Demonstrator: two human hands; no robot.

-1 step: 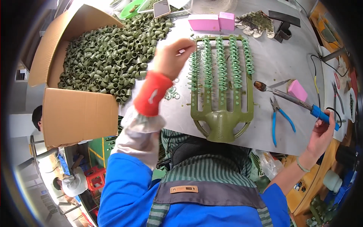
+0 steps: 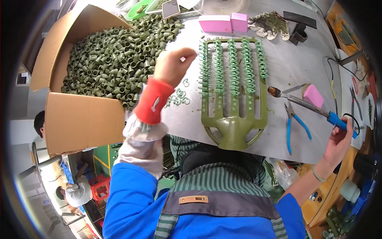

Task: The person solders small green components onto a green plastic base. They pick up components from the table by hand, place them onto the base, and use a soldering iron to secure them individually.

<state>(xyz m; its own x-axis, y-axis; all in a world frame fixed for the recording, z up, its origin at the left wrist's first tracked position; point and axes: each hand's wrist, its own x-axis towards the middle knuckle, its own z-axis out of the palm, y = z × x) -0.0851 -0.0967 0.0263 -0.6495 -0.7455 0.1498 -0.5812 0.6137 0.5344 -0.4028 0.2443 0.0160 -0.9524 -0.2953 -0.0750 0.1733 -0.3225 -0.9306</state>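
An olive-green plastic rack [image 2: 232,133] with several long bars lies before me, light-green rings [image 2: 233,65] lined up along its bars. My left hand [image 2: 172,67], in a red wristband, hovers left of the rack's upper end, thumb and fingertips pinched together. Whatever the pinch may hold is too small to make out. Below that hand, loose light-green rings [image 2: 181,97] lie on the table. At the right, my right hand [image 2: 337,141] grips the blue handle of a soldering iron [image 2: 304,104], whose browned tip points toward the rack's right side.
A cardboard box [image 2: 85,119] spills olive-green plastic fittings [image 2: 115,63] at the left. Blue-handled pliers [image 2: 289,125] and a pink block [image 2: 313,95] lie near the iron. Farther back are pink blocks [image 2: 215,24], a stained glove [image 2: 270,26], a black stand [image 2: 298,30] and a phone [image 2: 170,8].
My left hand has moved left and slightly nearer, away from the rack's left bar. My right hand and the soldering iron stay almost where they were.
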